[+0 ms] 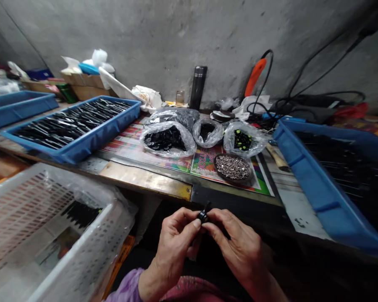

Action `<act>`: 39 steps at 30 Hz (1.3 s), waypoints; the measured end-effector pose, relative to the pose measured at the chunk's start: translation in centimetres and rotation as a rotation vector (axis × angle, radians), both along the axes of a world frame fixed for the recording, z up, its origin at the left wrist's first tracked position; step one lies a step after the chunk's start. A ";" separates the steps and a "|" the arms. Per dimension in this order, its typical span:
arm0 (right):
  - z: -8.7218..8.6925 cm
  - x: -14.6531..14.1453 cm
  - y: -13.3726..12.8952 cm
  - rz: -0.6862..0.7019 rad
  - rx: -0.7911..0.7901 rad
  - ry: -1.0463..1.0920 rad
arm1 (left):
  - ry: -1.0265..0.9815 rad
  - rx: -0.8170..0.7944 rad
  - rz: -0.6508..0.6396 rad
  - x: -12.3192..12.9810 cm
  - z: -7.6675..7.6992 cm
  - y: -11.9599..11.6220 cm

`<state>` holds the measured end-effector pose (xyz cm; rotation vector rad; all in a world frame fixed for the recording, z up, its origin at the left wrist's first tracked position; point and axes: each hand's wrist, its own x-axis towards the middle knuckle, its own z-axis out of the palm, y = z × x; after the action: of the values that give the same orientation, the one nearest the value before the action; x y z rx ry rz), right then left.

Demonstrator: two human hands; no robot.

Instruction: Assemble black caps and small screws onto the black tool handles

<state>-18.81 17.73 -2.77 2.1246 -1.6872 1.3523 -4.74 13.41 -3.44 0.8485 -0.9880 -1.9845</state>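
Observation:
In front of the bench edge, my left hand (pixel 175 240) pinches a small black round part (pixel 203 216) between thumb and fingers. My right hand (pixel 239 242) grips the same part from the other side with thumb and forefinger. A thin dark stem sticks up from it; its exact kind is too small to tell. Beyond my hands on the bench is a dark round dish of small metal rivets or screws (pixel 232 167). Behind it stand open plastic bags of black discs (pixel 165 139), small dark parts (pixel 206 131) and black parts with yellow-green spots (pixel 242 140).
At the left, a blue tray (pixel 91 142) holds many black, shiny long pieces. Below it stands a white lattice basket (pixel 82 251) with black pieces inside. Another blue tray (pixel 321 197) fills the right side. A dark flask (pixel 198 88) and an orange-handled tool (pixel 255 77) are near the wall.

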 end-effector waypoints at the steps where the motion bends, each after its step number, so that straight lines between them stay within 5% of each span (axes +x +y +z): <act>1: 0.0 0.1 0.0 -0.005 -0.001 -0.011 | -0.005 -0.004 0.003 0.0 0.0 0.0; 19: -0.8 1.1 -0.5 -0.195 -0.137 0.243 | 0.004 -0.015 0.048 -0.1 -0.1 0.0; 25: -0.7 1.8 -0.3 -0.300 -0.139 0.117 | 0.034 -0.013 0.060 0.0 0.4 0.3; 39: -0.6 1.5 0.2 -0.142 -0.054 0.018 | 0.018 0.011 0.070 0.0 0.8 0.4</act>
<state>-17.32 17.95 -3.34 1.9422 -1.7366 1.3193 -4.77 13.80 -2.64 0.8578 -0.9256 -1.9363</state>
